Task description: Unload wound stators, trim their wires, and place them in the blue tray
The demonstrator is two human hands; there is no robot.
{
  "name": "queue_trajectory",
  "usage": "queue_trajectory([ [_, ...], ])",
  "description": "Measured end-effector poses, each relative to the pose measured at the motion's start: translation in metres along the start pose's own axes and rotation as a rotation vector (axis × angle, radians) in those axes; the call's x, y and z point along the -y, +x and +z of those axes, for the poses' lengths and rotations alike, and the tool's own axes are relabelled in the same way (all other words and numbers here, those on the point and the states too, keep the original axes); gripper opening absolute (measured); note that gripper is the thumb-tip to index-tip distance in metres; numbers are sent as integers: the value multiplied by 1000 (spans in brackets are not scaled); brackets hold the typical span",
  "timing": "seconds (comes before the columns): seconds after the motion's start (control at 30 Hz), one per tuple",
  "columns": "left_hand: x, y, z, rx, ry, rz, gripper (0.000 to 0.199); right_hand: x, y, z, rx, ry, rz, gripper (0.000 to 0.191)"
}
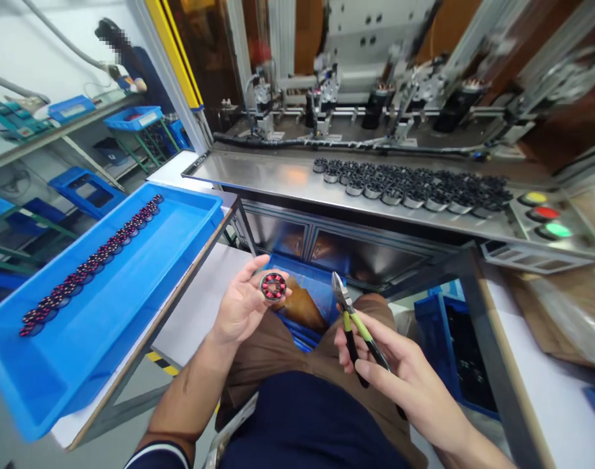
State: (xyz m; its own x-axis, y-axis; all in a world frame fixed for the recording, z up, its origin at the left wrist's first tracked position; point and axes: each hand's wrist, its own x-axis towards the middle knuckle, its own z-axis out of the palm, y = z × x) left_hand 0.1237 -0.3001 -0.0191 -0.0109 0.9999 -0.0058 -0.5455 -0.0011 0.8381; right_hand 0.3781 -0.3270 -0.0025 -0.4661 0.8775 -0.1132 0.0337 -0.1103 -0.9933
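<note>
Gripping a round part with red coils (pixel 273 286), our left hand (pixel 242 303) is closed lightly on its edge, the coiled face turned toward us. Our right hand (pixel 409 372) is wrapped about the black-and-green handles of the cutting pliers (pixel 349 312), held to the right of the part and apart from it, tips pointing away from us. Left of the left-hand grip, we see a blue tray (pixel 126 286) bearing a row of similar parts (pixel 112 246); beyond both grips, black-topped cores (pixel 415 185) crowd a metal ledge (pixel 258 167).
</note>
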Motion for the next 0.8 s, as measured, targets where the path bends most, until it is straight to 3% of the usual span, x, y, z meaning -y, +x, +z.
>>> queue_trajectory([
  [0.1, -7, 1, -9, -103, 4, -56, 56, 12, 15, -6, -2, -184, -28, 50],
  [0.17, -20, -5, -24, -191, 9, -88, 53, 29, 44, -13, -28, -405, -159, 51],
  [0.3, -65, -23, -71, -386, 92, -68, 50, 74, 154, -24, -130, -915, -473, 59],
  [0.4, -104, -20, -117, -517, 304, -2, 51, 98, 257, -15, -136, -1213, -440, 65],
  [0.47, -124, -2, -150, -601, 575, 64, 55, 102, 314, -1, -117, -1350, -357, 62],
  [0.57, -143, 49, -197, -711, 902, 129, 63, 95, 370, 25, -97, -1426, -334, 53],
  [0.7, -149, 127, -249, -770, 1168, 164, 48, 82, 406, 51, -76, -1428, -436, 45],
  [0.8, -149, 173, -277, -777, 1364, 168, 35, 75, 418, 56, -68, -1433, -503, 43],
])
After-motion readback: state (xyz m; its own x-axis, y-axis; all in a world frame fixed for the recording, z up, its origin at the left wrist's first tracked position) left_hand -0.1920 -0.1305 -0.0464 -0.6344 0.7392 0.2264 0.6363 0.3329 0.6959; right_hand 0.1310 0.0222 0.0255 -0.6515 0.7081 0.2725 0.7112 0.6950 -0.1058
